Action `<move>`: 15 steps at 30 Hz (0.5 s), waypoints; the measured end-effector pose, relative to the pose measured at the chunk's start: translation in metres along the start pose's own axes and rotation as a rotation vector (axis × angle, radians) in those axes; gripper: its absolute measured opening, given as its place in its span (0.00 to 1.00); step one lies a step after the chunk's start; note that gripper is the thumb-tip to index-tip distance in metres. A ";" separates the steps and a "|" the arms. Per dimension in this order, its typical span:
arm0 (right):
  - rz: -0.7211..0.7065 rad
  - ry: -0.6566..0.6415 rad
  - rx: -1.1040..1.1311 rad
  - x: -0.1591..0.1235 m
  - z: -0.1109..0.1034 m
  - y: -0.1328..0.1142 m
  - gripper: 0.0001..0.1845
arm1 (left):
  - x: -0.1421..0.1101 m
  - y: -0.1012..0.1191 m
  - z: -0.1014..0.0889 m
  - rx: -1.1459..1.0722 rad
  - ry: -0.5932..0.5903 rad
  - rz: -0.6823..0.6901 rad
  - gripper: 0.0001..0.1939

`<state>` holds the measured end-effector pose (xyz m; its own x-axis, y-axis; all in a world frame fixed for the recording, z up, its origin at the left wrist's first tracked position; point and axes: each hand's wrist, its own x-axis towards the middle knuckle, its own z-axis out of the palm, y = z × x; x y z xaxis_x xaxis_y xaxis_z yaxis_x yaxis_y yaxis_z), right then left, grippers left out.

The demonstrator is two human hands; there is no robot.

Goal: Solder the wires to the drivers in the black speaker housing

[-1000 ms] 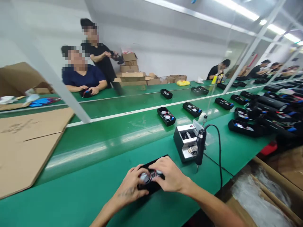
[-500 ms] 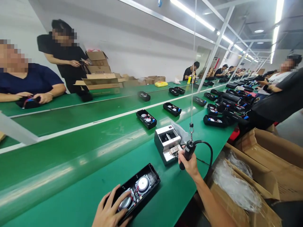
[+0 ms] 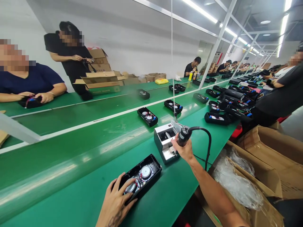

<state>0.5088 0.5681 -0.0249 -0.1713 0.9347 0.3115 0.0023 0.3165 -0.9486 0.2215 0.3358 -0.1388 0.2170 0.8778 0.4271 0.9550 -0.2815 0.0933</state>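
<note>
A black speaker housing (image 3: 153,171) with two round silver drivers and wires inside lies on the green worktop, angled toward the screw feeder. My left hand (image 3: 117,195) grips its near end, with fingers laid over the rim and the nearer driver. My right hand (image 3: 186,148) is closed around a black electric screwdriver (image 3: 184,136) hanging from a cable, its cord looping off to the right. The screwdriver is just above the front of the silver and black screw feeder (image 3: 165,142); its tip is hidden by my hand and the feeder.
More open speaker housings (image 3: 147,116) rest along the green line beyond, with a crowded pile (image 3: 236,94) at the right. Cardboard boxes (image 3: 260,157) with clear plastic bags stand beside the bench on the right. Co-workers (image 3: 33,78) sit and stand across the line.
My right hand has brought the screwdriver up and left, over the front of the screw feeder. My left hand stays on the speaker housing. The view has shifted slightly.
</note>
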 end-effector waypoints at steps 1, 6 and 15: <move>0.030 -0.053 -0.027 -0.003 -0.001 0.001 0.17 | -0.001 0.000 0.000 0.003 0.005 -0.002 0.03; 0.132 -0.325 0.162 -0.037 0.011 -0.005 0.17 | 0.000 0.007 0.000 0.011 0.021 -0.012 0.04; -0.044 -0.275 0.548 -0.077 0.089 -0.028 0.18 | -0.003 0.017 0.002 -0.018 -0.002 -0.082 0.04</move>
<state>0.4344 0.4731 -0.0272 -0.4077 0.8237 0.3941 -0.5048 0.1564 -0.8490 0.2374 0.3293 -0.1402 0.1388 0.8989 0.4155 0.9659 -0.2155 0.1437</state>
